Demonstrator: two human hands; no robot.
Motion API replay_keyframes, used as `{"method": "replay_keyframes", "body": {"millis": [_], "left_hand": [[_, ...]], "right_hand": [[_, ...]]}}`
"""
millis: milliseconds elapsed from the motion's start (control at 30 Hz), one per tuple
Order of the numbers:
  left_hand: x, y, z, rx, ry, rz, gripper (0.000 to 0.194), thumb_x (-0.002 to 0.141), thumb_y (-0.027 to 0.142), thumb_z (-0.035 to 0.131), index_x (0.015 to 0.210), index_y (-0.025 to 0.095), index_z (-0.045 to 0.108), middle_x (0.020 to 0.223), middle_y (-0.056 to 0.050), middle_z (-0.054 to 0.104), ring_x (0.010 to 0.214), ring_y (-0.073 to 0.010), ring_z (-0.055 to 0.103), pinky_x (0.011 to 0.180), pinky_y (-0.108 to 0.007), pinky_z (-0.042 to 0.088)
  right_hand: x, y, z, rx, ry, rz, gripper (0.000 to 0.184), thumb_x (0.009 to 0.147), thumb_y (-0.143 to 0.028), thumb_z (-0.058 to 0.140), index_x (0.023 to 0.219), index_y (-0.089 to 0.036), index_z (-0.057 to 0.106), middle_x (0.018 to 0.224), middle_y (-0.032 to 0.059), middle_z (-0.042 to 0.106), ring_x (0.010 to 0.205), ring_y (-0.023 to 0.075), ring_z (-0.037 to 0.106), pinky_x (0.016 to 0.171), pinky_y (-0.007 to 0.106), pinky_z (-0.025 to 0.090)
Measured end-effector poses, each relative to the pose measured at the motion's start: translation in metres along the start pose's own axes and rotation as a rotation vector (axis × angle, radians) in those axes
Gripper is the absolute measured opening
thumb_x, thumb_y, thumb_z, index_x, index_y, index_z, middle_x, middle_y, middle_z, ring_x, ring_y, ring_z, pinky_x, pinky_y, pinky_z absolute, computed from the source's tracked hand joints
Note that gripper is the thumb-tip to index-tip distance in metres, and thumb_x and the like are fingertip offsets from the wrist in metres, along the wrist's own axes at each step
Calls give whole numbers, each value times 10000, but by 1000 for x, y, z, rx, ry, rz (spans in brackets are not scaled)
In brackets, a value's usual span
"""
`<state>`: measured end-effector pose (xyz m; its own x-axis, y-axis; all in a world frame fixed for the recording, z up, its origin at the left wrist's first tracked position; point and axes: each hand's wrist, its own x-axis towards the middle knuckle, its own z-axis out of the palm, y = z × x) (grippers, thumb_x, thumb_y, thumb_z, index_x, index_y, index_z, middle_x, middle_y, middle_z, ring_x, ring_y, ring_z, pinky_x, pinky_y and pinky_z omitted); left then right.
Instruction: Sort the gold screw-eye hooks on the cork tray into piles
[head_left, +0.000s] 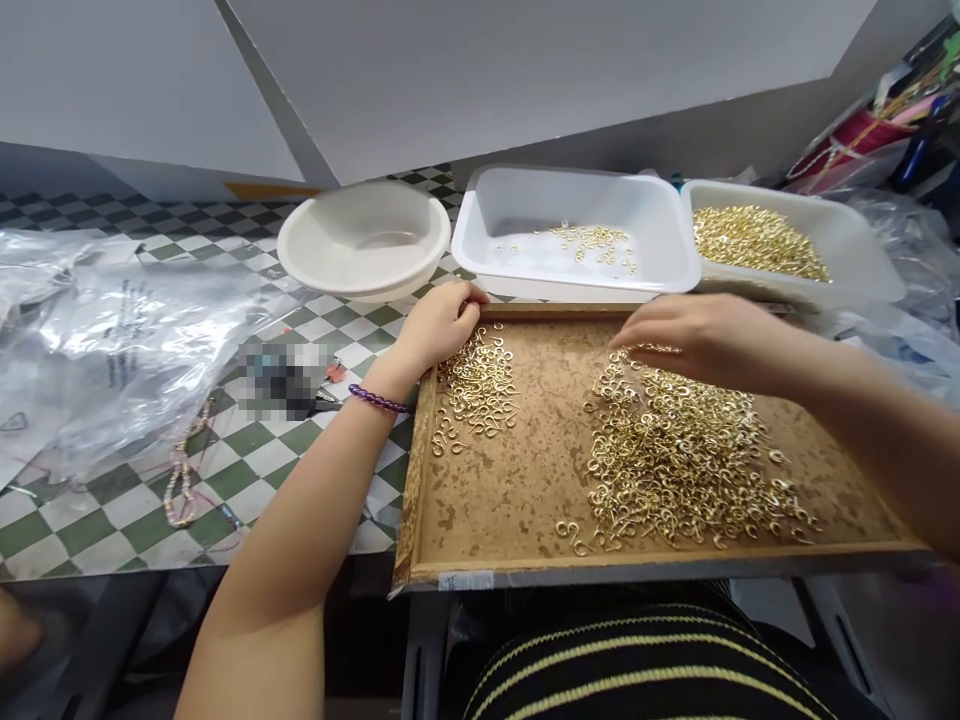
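A shallow wooden tray (547, 430) lies before me with many small gold-coloured open hooks in it. My left hand (444, 318) is closed at the tray's far left corner, its fingers curled over the rim, beside a smaller pile of hooks (480, 390). A purple bead bracelet circles that wrist. Over the far edge of the larger hook pile (682, 470) is my right hand (694, 335), palm down, fingers bent and pressed together. Some gold hooks show beneath its fingers; the fingertips are partly hidden.
Behind the tray stand a round white bowl (364, 245), a white bin (577, 275) with a few gold pieces, and another bin (862, 250) heaped with gold pieces. Clear plastic bags (142, 340) and a bead strand (178, 480) lie left on the checkered cloth (262, 440).
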<state>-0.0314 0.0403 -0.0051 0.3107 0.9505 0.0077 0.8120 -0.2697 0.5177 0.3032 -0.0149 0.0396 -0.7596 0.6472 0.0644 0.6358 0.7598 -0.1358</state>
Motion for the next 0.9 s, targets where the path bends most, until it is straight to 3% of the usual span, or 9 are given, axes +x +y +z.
{"method": "replay_keyframes", "body": {"millis": [67,233,500,700,767,833,900], "left_hand": [[0,0,0,6,4,5,329,939,206,415,1112,185,694,1247,-95,718,1204,-228,634,1180,-441,521],[0,1,-1,8,-10,-10,340,945,197,415,1137,163,692,1264,-111,710,1219,-242,632,1185,-456,514],[-2,5,-3,10,-11,-19,337,958,191,420,1155,154,691,1276,-116,705,1248,-244,629,1202,-444,500],[-1,3,-2,10,-10,-13,338,951,203,414,1140,166,691,1266,-109,707,1236,-245,629,1195,-452,505],[-1,2,-2,10,-8,-11,337,950,207,412,1137,167,690,1264,-113,707,1230,-247,629,1189,-455,507],[-1,2,-2,7,-6,-9,336,948,207,411,1133,172,689,1263,-110,708,1228,-244,627,1188,-454,506],[-1,2,-2,2,-3,-5,332,945,207,411,1125,177,689,1257,-105,711,1226,-239,626,1192,-450,504]], "right_hand": [[-4,2,21,65,-120,-76,379,1069,-386,444,1246,-221,735,1136,79,700,965,173,637,778,309,487],[-6,7,45,78,-170,-37,317,1041,-330,466,1120,-194,742,1029,75,685,903,158,604,733,282,444],[-4,-1,35,153,-249,106,276,992,-375,483,941,-176,667,948,82,653,835,163,564,701,294,417],[-5,1,25,342,-260,161,334,958,-477,514,925,-191,685,949,71,685,822,163,613,737,325,488],[-2,1,17,375,-182,180,348,953,-489,519,922,-191,697,919,69,696,806,166,626,766,344,518],[2,-2,3,339,85,273,378,970,-481,512,1030,-170,718,1012,97,712,873,183,651,826,359,548],[6,-5,-13,202,394,386,460,984,-474,532,1236,-124,690,1284,161,656,1148,239,638,985,389,545]]}}
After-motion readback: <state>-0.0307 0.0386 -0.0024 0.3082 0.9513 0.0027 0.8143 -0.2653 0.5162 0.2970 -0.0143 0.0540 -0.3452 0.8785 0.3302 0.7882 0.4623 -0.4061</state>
